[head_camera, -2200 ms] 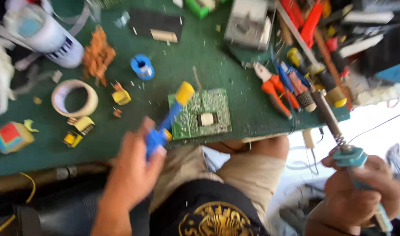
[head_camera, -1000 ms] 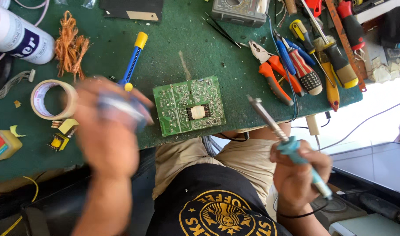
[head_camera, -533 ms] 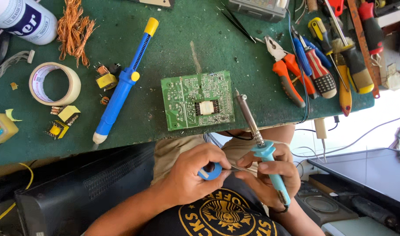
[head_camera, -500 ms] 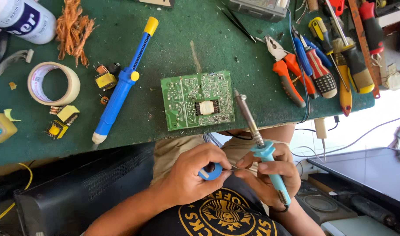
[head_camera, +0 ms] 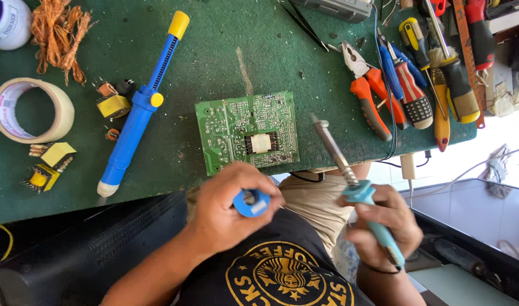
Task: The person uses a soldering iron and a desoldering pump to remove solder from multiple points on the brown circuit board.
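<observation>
Head view: left hand [head_camera: 225, 212] clamped on light blue solder spool [head_camera: 251, 203]; right hand [head_camera: 384, 224] gripping stiff soldering iron [head_camera: 350, 175] by handle, probably hot tip kept away.

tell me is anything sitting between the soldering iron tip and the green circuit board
Nothing visible. The soldering iron in the right hand has its tip just right of the circuit board, with only bare green mat between them.

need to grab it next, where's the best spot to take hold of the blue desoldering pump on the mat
Grip the blue desoldering pump around its thick blue barrel, below the yellow button, coming from above. It lies flat and slanted on the green mat, white nozzle toward the person, yellow plunger knob away; the thin plunger rod makes a poorer hold.
</observation>
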